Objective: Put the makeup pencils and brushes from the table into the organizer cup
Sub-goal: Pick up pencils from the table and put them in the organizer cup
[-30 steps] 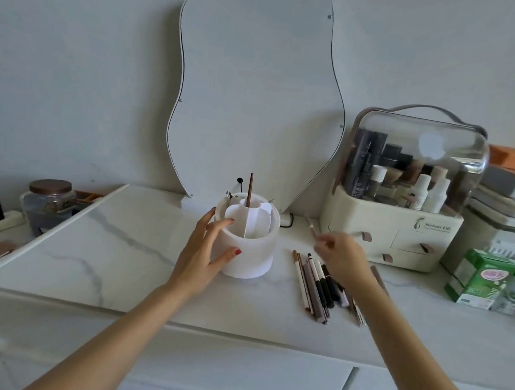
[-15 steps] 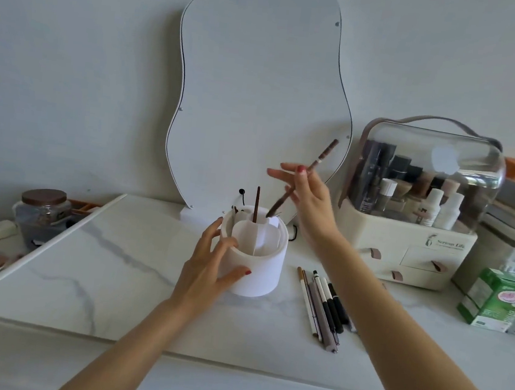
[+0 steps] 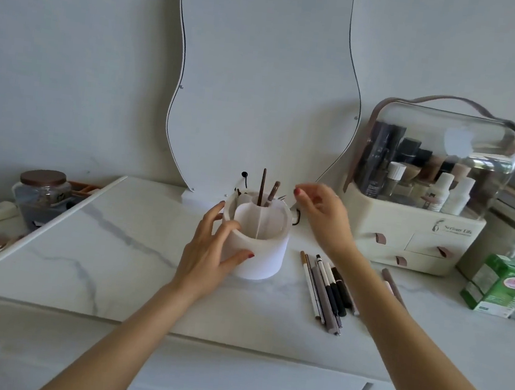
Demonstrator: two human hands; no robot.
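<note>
A white round organizer cup [image 3: 259, 255] with inner dividers stands on the marble table top [image 3: 117, 243]. Two brown pencils [image 3: 267, 191] stand in its back compartment. My left hand [image 3: 212, 250] grips the cup's left side. My right hand [image 3: 324, 214] hovers just right of the cup's rim, fingers apart, holding nothing. Several pencils and brushes [image 3: 325, 289] lie side by side on the table right of the cup, partly under my right forearm. One more brown pencil [image 3: 391, 283] lies further right.
A wavy white mirror back [image 3: 261, 84] leans on the wall behind the cup. A clear-lidded cosmetics case [image 3: 421, 231] with drawers stands at the right, a green box [image 3: 497, 286] beside it. A glass jar [image 3: 41, 194] sits at the left.
My right hand picked a brown pencil from the table, lowered it into the cup and let go. It now stands beside the first pencil. My left hand stayed on the cup.
</note>
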